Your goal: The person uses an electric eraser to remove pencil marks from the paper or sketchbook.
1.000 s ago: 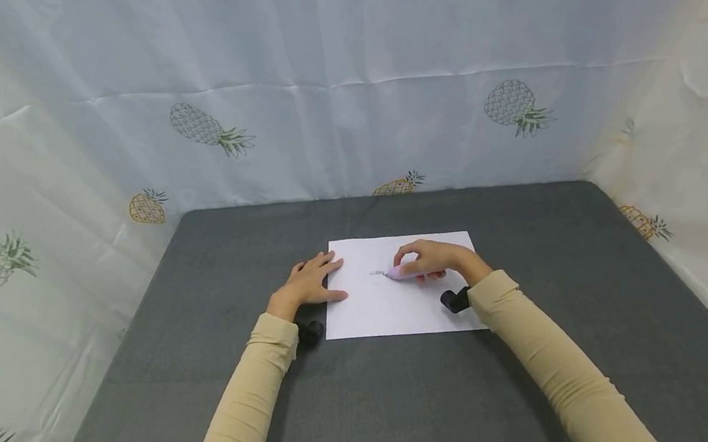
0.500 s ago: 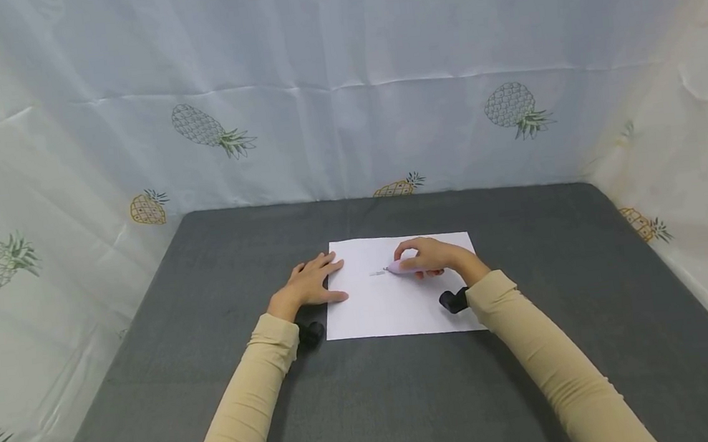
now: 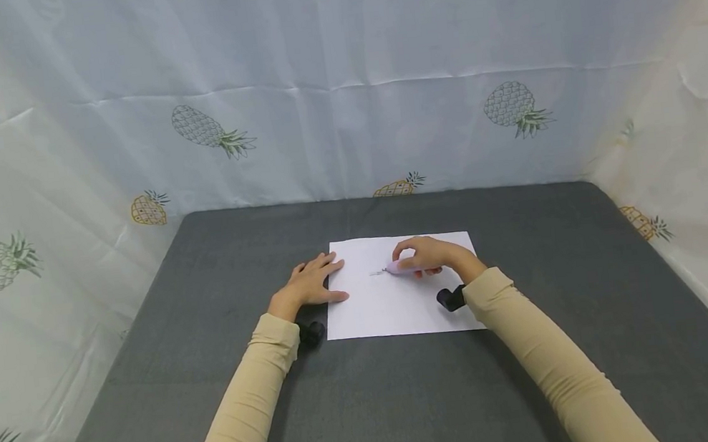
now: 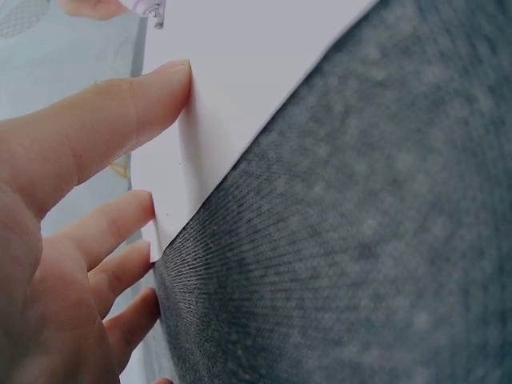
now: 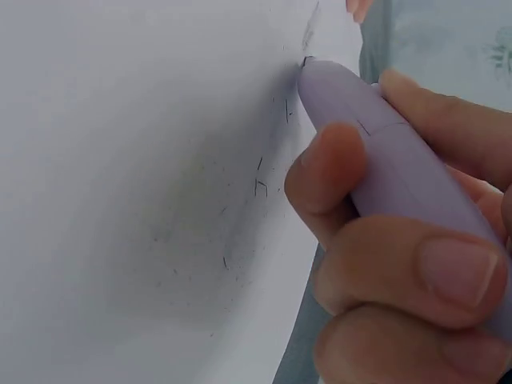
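Note:
A white sheet of paper (image 3: pixel 396 310) lies on the grey table. My right hand (image 3: pixel 431 254) grips a lilac, pen-shaped electric eraser (image 3: pixel 400 267), its tip pointing left at a small grey mark (image 3: pixel 375 273). Up close in the right wrist view, the eraser's tip meets the paper beside a faint smudge (image 5: pixel 310 28), and dark crumbs (image 5: pixel 261 188) are scattered below. Thumb and fingers wrap the thick body. My left hand (image 3: pixel 309 283) rests at the sheet's left edge with fingers spread, the thumb and some fingertips on the paper.
Black wrist cameras (image 3: pixel 311 334) sit under both cuffs, the right one above the paper. Around the grey table (image 3: pixel 373 406) hangs a pale curtain (image 3: pixel 345 135) printed with pineapples.
The eraser's tip shifts slightly to and fro at the right end of the grey mark, with my right hand making small movements. My left hand stays in place.

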A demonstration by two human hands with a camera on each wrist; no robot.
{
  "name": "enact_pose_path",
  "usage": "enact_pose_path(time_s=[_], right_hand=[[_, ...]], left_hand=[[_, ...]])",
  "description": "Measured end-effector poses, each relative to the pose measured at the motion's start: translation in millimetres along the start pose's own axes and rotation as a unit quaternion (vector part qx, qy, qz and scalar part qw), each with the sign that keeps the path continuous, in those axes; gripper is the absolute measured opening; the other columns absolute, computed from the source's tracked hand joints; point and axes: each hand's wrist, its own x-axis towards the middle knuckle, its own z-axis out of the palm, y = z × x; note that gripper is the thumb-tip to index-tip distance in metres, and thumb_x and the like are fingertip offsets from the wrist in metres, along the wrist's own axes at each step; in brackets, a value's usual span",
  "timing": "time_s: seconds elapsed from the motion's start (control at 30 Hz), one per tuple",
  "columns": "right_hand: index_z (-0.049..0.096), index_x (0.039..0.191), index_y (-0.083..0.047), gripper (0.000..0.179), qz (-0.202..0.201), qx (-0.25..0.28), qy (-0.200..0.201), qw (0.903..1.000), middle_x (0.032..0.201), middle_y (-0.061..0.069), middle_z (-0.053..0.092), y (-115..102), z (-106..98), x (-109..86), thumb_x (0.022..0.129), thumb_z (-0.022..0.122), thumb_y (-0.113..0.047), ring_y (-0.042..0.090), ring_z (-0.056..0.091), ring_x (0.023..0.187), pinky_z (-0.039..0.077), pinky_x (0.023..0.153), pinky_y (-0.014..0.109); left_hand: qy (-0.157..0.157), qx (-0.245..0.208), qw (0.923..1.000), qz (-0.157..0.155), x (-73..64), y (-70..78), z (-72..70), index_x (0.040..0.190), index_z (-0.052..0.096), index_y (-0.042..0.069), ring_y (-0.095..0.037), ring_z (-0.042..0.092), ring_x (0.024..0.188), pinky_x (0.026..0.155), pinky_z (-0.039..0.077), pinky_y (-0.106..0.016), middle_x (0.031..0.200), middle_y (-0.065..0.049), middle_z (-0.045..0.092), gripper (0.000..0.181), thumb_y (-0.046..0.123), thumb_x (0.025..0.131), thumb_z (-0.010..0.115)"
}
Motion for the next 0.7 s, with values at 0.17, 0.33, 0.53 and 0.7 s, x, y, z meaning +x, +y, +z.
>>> enact_pose_path(time_s=[0.17,0.33,0.53,0.7], right_hand=[[0.057,0.123,-0.014,0.029,0.003,0.0,-0.024,0.9997,0.06,0.0,0.052,0.3,-1.2,-1.9,0.096,0.055,-0.026,0.009,0.034,0.042,0.031,0.041,0.02],[0.057,0.123,-0.014,0.029,0.002,-0.004,0.003,1.0,0.06,0.001,0.052,0.3,-1.9,-2.4,0.097,0.055,-0.026,0.008,0.034,0.041,0.031,0.041,0.02],[0.058,0.121,-0.015,0.027,-0.002,0.008,-0.027,0.9996,0.06,-0.001,0.052,1.1,-2.8,-2.7,0.096,0.055,-0.026,0.007,0.034,0.042,0.031,0.042,0.019],[0.057,0.12,-0.015,0.028,-0.014,0.011,-0.012,0.9998,0.059,-0.001,0.053,1.4,-3.7,-4.1,0.096,0.054,-0.029,0.006,0.036,0.042,0.033,0.042,0.019]], left_hand=[[-0.003,-0.002,1.0,-0.001,0.8,-0.2,1.3,0.152,0.03,0.015,-0.033,0.014,0.153,0.122,0.011,-0.06,0.163,-0.01,0.02,0.079,0.047,0.088,0.064],[-0.002,-0.002,1.0,0.001,2.0,-0.9,1.6,0.153,0.03,0.016,-0.033,0.014,0.153,0.122,0.01,-0.06,0.164,-0.01,0.019,0.079,0.047,0.088,0.064],[0.0,0.0,1.0,0.003,2.0,-1.3,1.2,0.152,0.03,0.015,-0.034,0.015,0.153,0.121,0.011,-0.061,0.163,-0.01,0.02,0.079,0.047,0.089,0.064],[0.001,0.0,1.0,0.002,0.9,-0.8,1.0,0.152,0.031,0.015,-0.033,0.015,0.153,0.121,0.011,-0.061,0.163,-0.01,0.02,0.079,0.047,0.088,0.064]])
